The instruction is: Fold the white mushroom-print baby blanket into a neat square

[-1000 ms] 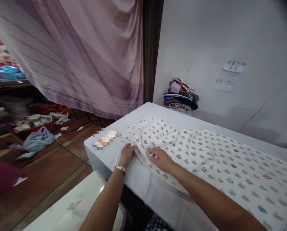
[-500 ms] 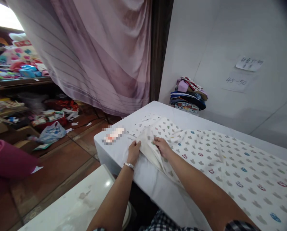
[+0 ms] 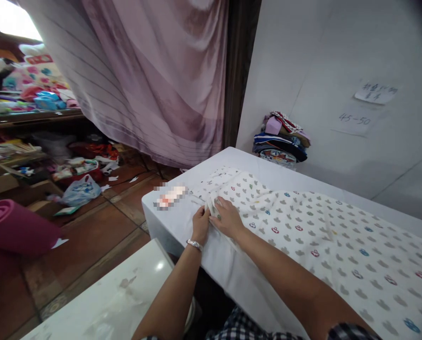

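Observation:
A white cloth (image 3: 289,222) printed with grey, red and blue motifs stretches across the white-covered table (image 3: 253,163) toward the right. At its near left corner my left hand (image 3: 200,224) is closed, pinching the cloth's edge between thumb and fingers. Close beside it, my right hand (image 3: 228,219) lies over the same corner with its fingers stretched out flat on the fabric. Beyond the hands, a piece of white fabric with small dark prints (image 3: 216,177) shows at the cloth's far left edge. The part of the cloth under my right palm is hidden.
A pixelated item (image 3: 171,196) lies at the table's left end. Folded clothes (image 3: 282,139) are stacked against the wall at the back. A white surface (image 3: 126,293) stands at lower left. A pink roll (image 3: 18,231), a plastic bag (image 3: 80,190) and boxes sit on the floor; a curtain (image 3: 168,71) hangs behind.
My right hand has moved left toward my left hand, and its fingers went from pinching the raised cloth to lying flat on it. The lifted fold at the corner is now lower.

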A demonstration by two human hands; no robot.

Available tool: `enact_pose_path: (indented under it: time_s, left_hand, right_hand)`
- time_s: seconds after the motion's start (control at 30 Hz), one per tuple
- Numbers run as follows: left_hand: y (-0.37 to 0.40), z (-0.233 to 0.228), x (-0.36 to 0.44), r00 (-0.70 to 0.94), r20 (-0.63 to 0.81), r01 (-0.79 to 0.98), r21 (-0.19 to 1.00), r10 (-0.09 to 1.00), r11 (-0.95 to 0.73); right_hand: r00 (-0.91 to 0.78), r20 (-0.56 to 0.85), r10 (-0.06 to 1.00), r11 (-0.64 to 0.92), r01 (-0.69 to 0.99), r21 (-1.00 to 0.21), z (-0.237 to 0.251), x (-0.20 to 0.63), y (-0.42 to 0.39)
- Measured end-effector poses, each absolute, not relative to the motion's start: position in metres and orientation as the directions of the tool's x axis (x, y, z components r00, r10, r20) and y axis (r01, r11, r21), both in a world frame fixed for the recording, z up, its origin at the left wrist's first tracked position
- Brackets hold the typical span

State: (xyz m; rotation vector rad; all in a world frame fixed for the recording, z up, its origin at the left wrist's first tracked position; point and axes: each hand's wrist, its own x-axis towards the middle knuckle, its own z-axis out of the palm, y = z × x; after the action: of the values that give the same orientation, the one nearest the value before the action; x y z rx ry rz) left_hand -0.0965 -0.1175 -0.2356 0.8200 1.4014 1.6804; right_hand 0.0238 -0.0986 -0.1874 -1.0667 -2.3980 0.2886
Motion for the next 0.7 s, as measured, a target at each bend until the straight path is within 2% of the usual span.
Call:
enact_pose_path:
  time_s: [0.1,0.2,0.37,0.53,0.7]
  left_hand:
    - [-0.117,-0.237,-0.098,-0.480,0.001,-0.178,0.979,0.877,-0.098]
    - [-0.116,-0.237,-0.099,-0.481,-0.005,-0.197,0.975,0.877,-0.103]
    - [-0.117,-0.239,-0.101,-0.476,0.006,-0.185,0.977,0.879,-0.107]
    - [-0.116,-0.240,-0.102,-0.497,-0.019,-0.199,0.976,0.867,-0.092]
    - [-0.116,-0.237,-0.102,-0.521,-0.050,-0.218,0.973,0.852,-0.076]
  right_hand:
    - [-0.589,0.376,0.715,0.696,0.653,-0.300,-0.183,0.021,-0.103]
    - [-0.580,0.311,0.753,0.657,0.696,-0.290,-0.183,0.017,-0.102]
    - [-0.546,0.222,0.808,0.588,0.719,-0.370,-0.188,0.011,-0.094]
    - [-0.530,0.258,0.808,0.585,0.667,-0.461,-0.187,0.005,-0.096]
    - [-0.558,0.253,0.790,0.602,0.627,-0.494,-0.189,-0.002,-0.098]
